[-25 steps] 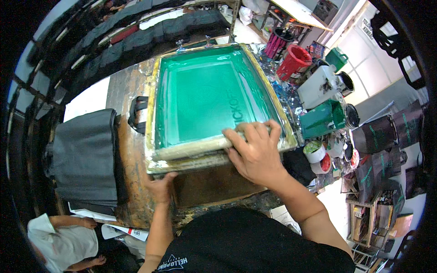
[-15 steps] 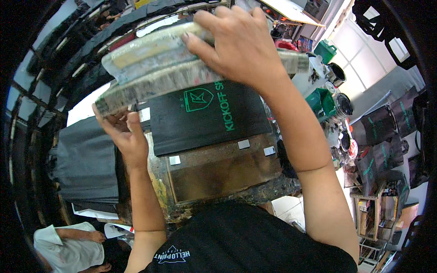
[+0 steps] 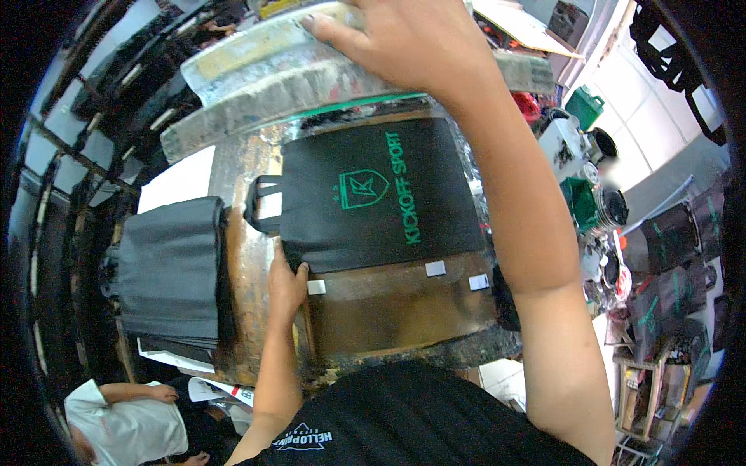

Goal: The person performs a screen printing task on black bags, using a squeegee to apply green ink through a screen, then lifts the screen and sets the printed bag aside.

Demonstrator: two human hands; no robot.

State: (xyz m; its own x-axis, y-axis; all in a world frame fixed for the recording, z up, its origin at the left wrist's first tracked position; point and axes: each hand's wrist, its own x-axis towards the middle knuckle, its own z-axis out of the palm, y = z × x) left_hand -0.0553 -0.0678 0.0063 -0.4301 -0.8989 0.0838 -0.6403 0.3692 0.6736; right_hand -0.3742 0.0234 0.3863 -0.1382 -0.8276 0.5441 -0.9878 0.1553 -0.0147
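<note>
A black fabric bag [image 3: 311,163] with a green printed emblem and lettering lies flat on the brown board [image 3: 388,311], its handles toward the left. My left hand [image 3: 287,287] pinches its near left corner, thumb on top. Beyond the bag, a paint-stained screen printing frame [image 3: 256,116] stands raised and tilted. A pale, paint-smeared squeegee [image 3: 241,58] rests along it. My right hand [image 3: 412,39] grips the squeegee at the top of the view; the thumb shows against it, while the other fingers are mostly cut off by the edge.
A stack of plain black bags [image 3: 171,272] sits at the left over white sheets. Small white tabs [image 3: 435,269] mark the board. Paint cans [image 3: 602,144] and a green container [image 3: 584,107] crowd the right. Printed bags [image 3: 660,241] lie farther right. Another person [image 3: 128,419] is at lower left.
My left hand has left the frame's left end and come down to the bag's near corner. The frame and squeegee, with my right hand, have moved farther up and away, uncovering the whole print.
</note>
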